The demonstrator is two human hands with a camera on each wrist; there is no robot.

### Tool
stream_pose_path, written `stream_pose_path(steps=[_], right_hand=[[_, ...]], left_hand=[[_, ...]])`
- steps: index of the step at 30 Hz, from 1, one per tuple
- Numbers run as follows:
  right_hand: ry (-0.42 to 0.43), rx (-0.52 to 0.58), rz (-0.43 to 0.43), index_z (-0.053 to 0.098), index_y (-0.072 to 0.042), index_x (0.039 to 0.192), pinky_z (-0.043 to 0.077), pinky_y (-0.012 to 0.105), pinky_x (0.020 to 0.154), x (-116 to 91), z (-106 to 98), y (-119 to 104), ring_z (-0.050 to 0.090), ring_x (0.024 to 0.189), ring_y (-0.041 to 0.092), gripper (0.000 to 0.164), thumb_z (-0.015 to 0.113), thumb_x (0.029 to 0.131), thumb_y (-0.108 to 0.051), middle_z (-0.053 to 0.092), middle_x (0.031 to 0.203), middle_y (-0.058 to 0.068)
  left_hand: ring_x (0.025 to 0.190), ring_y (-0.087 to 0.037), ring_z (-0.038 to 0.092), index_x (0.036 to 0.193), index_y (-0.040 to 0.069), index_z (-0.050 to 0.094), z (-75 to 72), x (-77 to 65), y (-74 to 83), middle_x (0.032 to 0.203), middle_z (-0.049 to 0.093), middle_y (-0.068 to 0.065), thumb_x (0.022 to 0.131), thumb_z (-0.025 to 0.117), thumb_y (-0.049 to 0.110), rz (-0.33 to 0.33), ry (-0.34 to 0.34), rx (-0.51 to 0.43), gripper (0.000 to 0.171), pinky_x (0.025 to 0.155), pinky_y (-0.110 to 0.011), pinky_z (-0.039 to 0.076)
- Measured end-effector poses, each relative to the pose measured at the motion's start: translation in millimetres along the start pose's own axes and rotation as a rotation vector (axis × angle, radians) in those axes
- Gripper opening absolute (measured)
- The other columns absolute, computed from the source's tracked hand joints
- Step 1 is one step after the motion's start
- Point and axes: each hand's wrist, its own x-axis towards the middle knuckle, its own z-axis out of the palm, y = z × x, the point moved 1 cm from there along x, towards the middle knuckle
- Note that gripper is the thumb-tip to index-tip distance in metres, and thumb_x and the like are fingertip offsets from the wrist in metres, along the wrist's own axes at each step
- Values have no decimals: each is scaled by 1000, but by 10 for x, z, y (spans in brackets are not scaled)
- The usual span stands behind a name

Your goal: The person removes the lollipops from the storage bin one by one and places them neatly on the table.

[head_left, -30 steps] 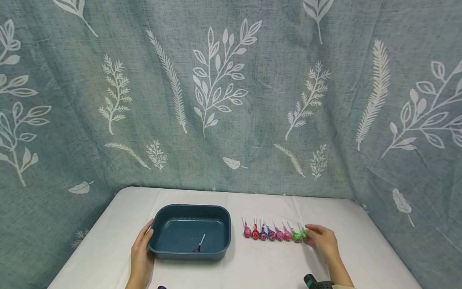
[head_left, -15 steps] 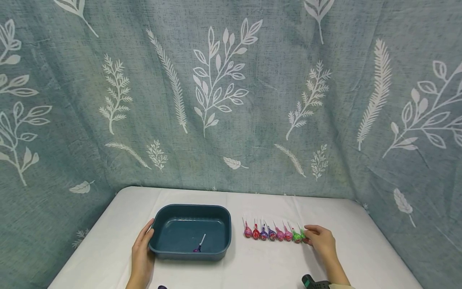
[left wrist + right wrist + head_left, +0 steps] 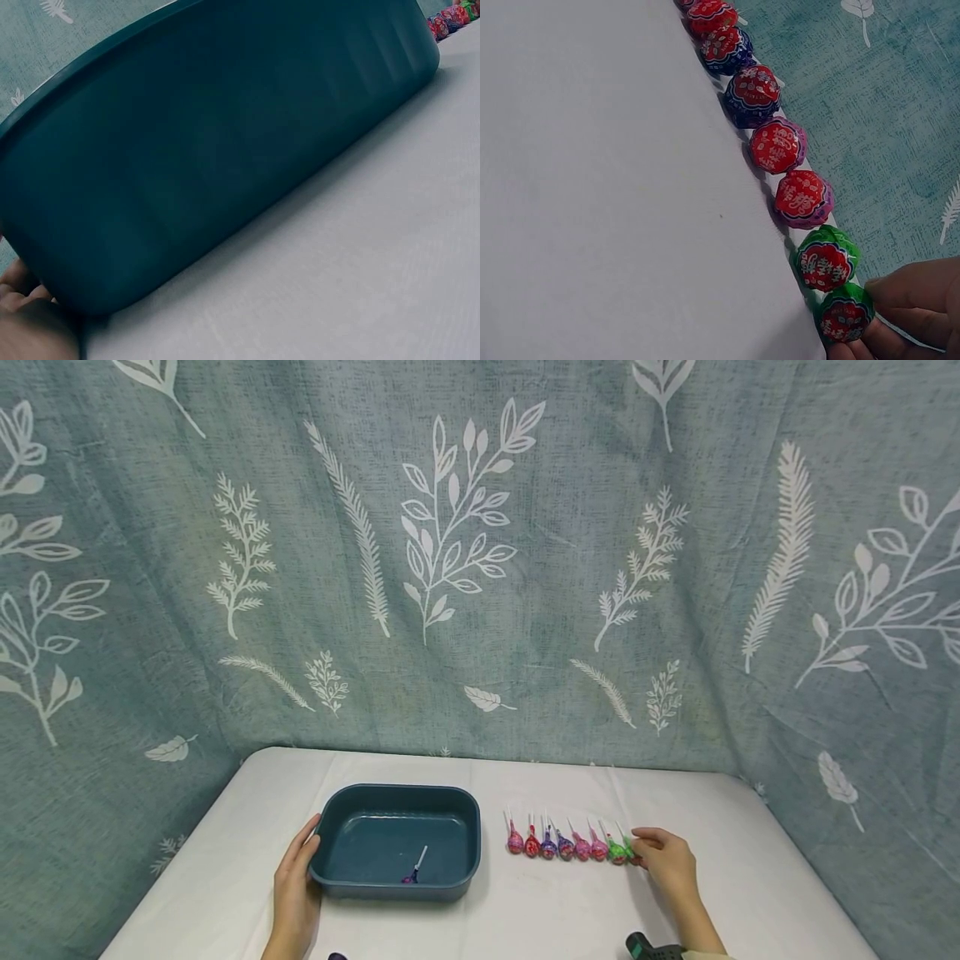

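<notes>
A dark teal rectangular bin (image 3: 393,892) stands on the left of the white table. My left hand (image 3: 295,887) rests against its left side, fingers extended along the wall. Inside lies one purple-wrapped lollipop (image 3: 411,875), its white stick tilted up. To the right, several wrapped lollipops form a row: pink, red, blue, pink-purple and green. At the row's right end my right hand (image 3: 670,862) pinches a green lollipop (image 3: 846,313) between thumb and fingers. That lollipop touches the neighbouring green lollipop (image 3: 828,259) and is mostly hidden by the fingers in the head view.
A white cloth covers the table (image 3: 555,918). Behind and at both sides hangs a blue-green curtain (image 3: 540,693) with white leaf prints. A black-and-green wrist device (image 3: 651,947) shows on the right forearm; a small dark object (image 3: 337,956) sits at the bottom edge.
My right hand has shifted slightly left with the green lollipop, bringing it against its neighbour. The left hand and the bin have stayed put.
</notes>
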Motion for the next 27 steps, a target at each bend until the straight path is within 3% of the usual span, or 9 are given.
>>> stream_pose_path(steps=[10, 16, 23, 27], right_hand=[[30, -60, -25, 64, 11, 110, 47, 24, 54, -4, -38, 23, 63, 67, 18, 29, 62, 87, -7, 70, 86, 14], [68, -125, -43, 65, 6, 112, 44, 33, 66, -16, -74, -15, 63, 82, 29, 30, 63, 88, -12, 70, 93, 16], [103, -85, -90, 64, 6, 113, 44, 49, 81, -138, -87, -230, 61, 96, 39, 29, 62, 89, -11, 68, 99, 20], [118, -46, -141, 66, 5, 110, 47, 46, 76, -210, -31, -348, 63, 92, 35, 25, 64, 88, -8, 69, 96, 17]], left_hand=[[142, -15, 25, 150, 18, 37, 16, -13, 11, 156, 28, 2, 99, 54, 40, 0, -5, -22, 58, 114, -38, 21], [142, -15, 25, 149, 19, 37, 16, -11, 7, 156, 28, 3, 98, 54, 41, 0, -6, -22, 58, 114, -38, 22], [142, -15, 25, 149, 19, 38, 8, -13, 3, 156, 27, 2, 98, 54, 40, 5, -5, -20, 57, 114, -38, 22], [142, -15, 26, 148, 20, 39, 8, -10, 3, 156, 28, 2, 98, 54, 40, 6, -3, -21, 56, 113, -39, 23]])
